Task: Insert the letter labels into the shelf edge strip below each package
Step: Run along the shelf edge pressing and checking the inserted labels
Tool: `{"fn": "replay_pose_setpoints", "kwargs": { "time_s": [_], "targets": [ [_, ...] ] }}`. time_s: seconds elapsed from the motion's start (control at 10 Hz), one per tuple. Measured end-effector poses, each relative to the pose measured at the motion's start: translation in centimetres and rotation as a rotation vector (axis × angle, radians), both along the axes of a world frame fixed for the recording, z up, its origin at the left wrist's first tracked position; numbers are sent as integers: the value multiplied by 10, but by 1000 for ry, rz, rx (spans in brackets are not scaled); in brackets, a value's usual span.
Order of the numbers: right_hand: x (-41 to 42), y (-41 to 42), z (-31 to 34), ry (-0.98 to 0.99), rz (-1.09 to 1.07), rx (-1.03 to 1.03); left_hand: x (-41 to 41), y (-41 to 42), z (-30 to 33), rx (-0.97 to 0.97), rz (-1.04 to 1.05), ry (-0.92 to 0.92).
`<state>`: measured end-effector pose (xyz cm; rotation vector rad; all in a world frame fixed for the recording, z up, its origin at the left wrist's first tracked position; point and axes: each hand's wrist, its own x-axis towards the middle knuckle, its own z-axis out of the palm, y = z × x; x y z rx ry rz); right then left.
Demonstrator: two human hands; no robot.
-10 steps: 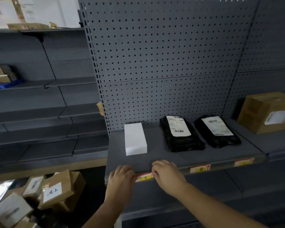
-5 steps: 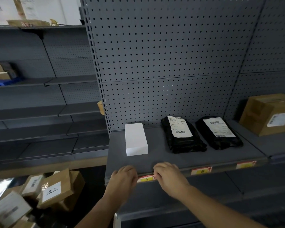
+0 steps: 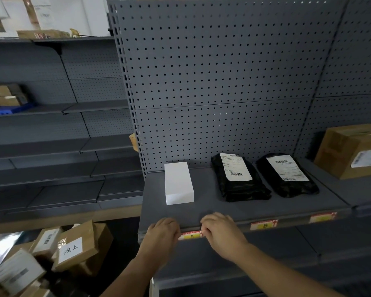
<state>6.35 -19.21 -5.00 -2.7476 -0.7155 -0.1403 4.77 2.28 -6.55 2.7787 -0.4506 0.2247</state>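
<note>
A white box and two black bagged packages lie on the grey shelf. Its edge strip holds three yellow-and-red labels: A, B and a third label at the right. My left hand and my right hand press on the strip at either end of label A, below the white box. The fingertips curl over the label's ends and hide them.
A brown carton stands on the neighbouring shelf at right. Several cardboard parcels are piled low at left. Grey shelves run along the left, and a pegboard panel backs the shelf.
Both hands have stayed at label A with only slight finger shifts. The view has drifted a little.
</note>
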Motion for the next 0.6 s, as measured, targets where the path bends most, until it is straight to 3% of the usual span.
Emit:
{"fn": "replay_pose_setpoints", "kwargs": {
  "time_s": [0.5,0.6],
  "targets": [
    [-6,7,0,-11,-62,16,-2,-8,9,104,50,-60],
    [-11,2,-1,-20,-63,93,-20,-11,-3,108,101,-101]
  ]
}}
